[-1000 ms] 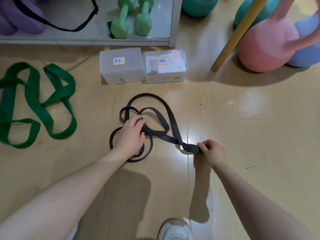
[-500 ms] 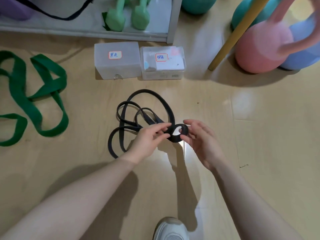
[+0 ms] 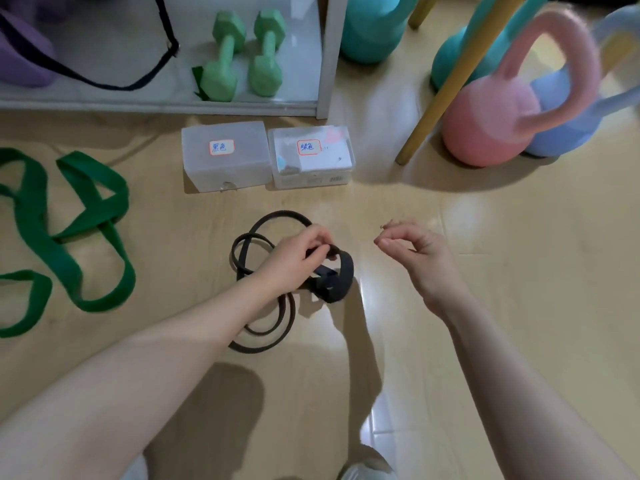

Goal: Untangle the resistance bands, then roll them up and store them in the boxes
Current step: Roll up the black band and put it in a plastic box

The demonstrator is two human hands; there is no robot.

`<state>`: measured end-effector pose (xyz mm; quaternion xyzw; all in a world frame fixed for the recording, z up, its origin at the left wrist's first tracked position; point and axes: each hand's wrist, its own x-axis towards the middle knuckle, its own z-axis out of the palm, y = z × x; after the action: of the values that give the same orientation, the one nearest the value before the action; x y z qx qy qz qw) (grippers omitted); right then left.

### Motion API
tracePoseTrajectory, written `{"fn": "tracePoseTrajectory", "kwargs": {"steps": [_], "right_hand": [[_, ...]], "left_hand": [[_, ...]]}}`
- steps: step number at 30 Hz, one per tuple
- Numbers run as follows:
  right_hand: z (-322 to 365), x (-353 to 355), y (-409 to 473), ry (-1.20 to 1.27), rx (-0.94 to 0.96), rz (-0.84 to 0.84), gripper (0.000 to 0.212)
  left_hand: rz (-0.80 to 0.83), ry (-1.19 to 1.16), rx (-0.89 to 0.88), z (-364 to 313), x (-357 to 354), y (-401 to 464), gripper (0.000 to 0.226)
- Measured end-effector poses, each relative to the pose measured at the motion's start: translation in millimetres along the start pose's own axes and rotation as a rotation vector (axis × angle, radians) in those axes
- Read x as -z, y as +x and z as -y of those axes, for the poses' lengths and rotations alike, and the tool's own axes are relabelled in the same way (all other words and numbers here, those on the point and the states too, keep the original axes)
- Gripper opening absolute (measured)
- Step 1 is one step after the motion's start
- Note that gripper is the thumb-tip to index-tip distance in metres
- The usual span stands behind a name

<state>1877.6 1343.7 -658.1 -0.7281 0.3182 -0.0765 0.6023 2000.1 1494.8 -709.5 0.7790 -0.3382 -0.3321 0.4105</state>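
Note:
A black resistance band [image 3: 341,278] lies on the wooden floor in the middle, partly wound into a small roll with loose loops trailing to the left and toward me. My left hand [image 3: 294,259] pinches the roll from above. My right hand [image 3: 412,252] hovers just to the right of it, fingers curled loosely, holding nothing. A wide green band [image 3: 65,237] lies twisted on the floor at the left. Two translucent lidded boxes with handwritten labels stand behind the black band: the left box [image 3: 225,168] and the right box [image 3: 311,168].
A grey shelf [image 3: 325,57] at the back holds two green dumbbells [image 3: 242,57], a purple item and a black strap. Teal, pink [image 3: 485,119] and blue kettlebells stand at the back right beside a yellow wooden leg [image 3: 446,81]. My white shoe [image 3: 367,471] shows at the bottom.
The stretched end of the black band has been wound into a small roll. My left hand now holds the roll, and my right hand has let go and moved off to the right.

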Motion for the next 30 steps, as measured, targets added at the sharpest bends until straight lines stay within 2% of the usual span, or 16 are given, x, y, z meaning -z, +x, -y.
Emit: {"fn": "tracePoseTrajectory", "kwargs": {"steps": [4, 6, 8, 9, 11, 13, 16, 18, 20, 24, 26, 30], "right_hand": [[21.3, -10.4, 8.3, 0.000, -0.121, 0.117, 0.003], [19.3, -20.4, 7.2, 0.047, -0.192, 0.175, 0.020], [15.4, -23.4, 5.9, 0.022, -0.214, 0.233, 0.042], [16.2, -22.6, 4.4, -0.035, -0.209, 0.276, 0.041], [25.3, -16.8, 2.4, -0.092, -0.216, 0.328, 0.021], [50.7, -4.3, 0.8, -0.088, -0.229, 0.313, 0.015], [114.7, 23.3, -7.1, 0.056, -0.237, 0.195, 0.020], [169.7, 39.6, -18.8, 0.185, -0.232, 0.117, 0.019], [228.3, 49.9, -35.2, 0.236, -0.193, 0.118, 0.016], [347.2, 61.0, -76.7, 0.378, -0.158, 0.177, 0.021], [404.5, 70.2, -94.5, 0.491, -0.171, 0.206, 0.026], [509.7, 94.5, -125.1, 0.610, -0.102, 0.246, 0.032]], "left_hand": [[0.013, 0.000, -0.064, -35.2, 22.2, 15.0, 0.007], [0.030, 0.002, -0.099, -46.4, 33.8, 18.7, 0.007], [0.020, -0.028, -0.086, -53.8, 46.4, 18.6, 0.018], [-0.010, -0.069, -0.062, -56.9, 52.6, 17.9, 0.022], [-0.058, -0.129, -0.038, -68.7, 65.7, 14.9, 0.024], [-0.069, -0.119, -0.048, -88.7, 81.8, 8.1, 0.023], [-0.068, -0.106, -0.022, -133.4, 118.7, -8.0, 0.021], [0.022, 0.033, 0.045, -171.6, 151.4, -23.5, 0.031], [0.136, 0.208, 0.109, -211.6, 181.9, -43.2, 0.040], [0.220, 0.380, 0.135, -297.6, 234.8, -90.3, 0.030], [0.147, 0.342, 0.136, -345.7, 264.4, -114.1, 0.027], [-0.138, -0.003, 0.128, -443.3, 327.3, -157.5, 0.020]]}}
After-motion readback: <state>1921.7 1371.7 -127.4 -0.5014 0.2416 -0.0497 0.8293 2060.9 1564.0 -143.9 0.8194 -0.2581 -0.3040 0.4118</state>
